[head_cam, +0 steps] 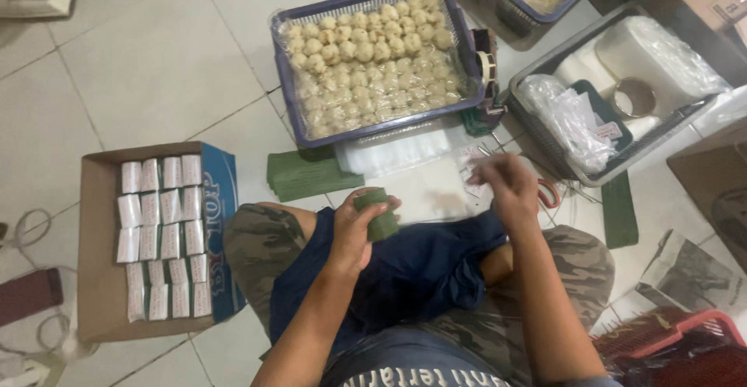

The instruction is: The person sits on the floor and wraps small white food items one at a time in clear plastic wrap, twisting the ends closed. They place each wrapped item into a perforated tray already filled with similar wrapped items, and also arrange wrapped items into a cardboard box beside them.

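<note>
My left hand [354, 227] grips a short roll wrapped in green leaf [380, 214], held upright above my lap. My right hand [502, 185] hovers blurred over a white sheet [428, 189] on the floor, fingers curled near a small clear wrapper [471, 161]; whether it pinches anything I cannot tell. In front of me a purple basket [284, 68] lined with plastic holds several pale round dough balls [366, 52]. A stack of folded green leaves [307, 175] lies just left of the sheet.
A cardboard box [101, 294] at my left holds rows of white-wrapped packets [159, 231]. A grey basket [537, 126] at right holds plastic bags and a tape roll [634, 98]. Another green strip [620, 208], a tape dispenser [486, 72] and a red basket [677, 340] lie nearby.
</note>
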{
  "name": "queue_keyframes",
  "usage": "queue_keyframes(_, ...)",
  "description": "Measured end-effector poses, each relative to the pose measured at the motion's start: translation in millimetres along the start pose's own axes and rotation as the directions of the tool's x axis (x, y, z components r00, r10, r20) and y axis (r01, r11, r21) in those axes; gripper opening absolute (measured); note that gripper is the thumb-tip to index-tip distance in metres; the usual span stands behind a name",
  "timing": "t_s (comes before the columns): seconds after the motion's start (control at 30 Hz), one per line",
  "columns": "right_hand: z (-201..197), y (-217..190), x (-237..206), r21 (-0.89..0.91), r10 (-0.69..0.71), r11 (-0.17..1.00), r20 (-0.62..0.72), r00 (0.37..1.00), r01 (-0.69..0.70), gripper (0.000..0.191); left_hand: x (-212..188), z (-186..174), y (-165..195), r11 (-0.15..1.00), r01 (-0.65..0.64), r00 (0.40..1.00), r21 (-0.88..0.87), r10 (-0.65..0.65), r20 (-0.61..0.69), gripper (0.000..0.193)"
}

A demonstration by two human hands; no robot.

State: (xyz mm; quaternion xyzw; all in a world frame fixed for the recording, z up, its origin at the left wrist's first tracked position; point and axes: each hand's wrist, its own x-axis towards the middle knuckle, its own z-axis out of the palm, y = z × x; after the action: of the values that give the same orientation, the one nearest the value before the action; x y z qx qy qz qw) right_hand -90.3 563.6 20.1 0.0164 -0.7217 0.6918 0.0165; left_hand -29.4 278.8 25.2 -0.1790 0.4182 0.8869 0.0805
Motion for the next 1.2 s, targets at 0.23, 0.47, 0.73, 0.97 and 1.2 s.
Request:
queue_keyframes(0.23,64.8,-79.0,-75.3,0.185,0.003,0.979,0.395,0.919,-0.083,0.010,-12.1,7.2,7.5,1.000,-0.005,0.994,-0.024,0.007,0.110,0.034)
queue_keyframes(0.47,84.0,-82.5,-49.8,0.132,0.238,0.953,0.235,0.942,-0.273,0.035,-34.4,4.2,23.3,0.997,-0.027,0.985,-0.066,0.038,0.170,0.039)
queue_keyframes(0.73,94.0,-94.3,-30.1,0.147,0.277,0.934,0.273,0.921,-0.324,0.029,-45.1,13.1,30.7,0.987,-0.158,0.963,0.037,0.146,0.227,0.052)
queue_keyframes(0.97,93.3,-105.9,-17.8,0.133,0.205,0.960,0.264,0.943,-0.246,0.020,-45.0,18.9,41.9,0.982,-0.190,0.951,-0.004,0.185,0.247,0.052)
queue_keyframes(1.2,105.7,-123.7,-17.3,0.081,0.209,0.967,0.286,0.935,-0.241,0.017,-41.8,32.9,45.0,0.974,-0.220,0.934,-0.059,0.227,0.274,0.054)
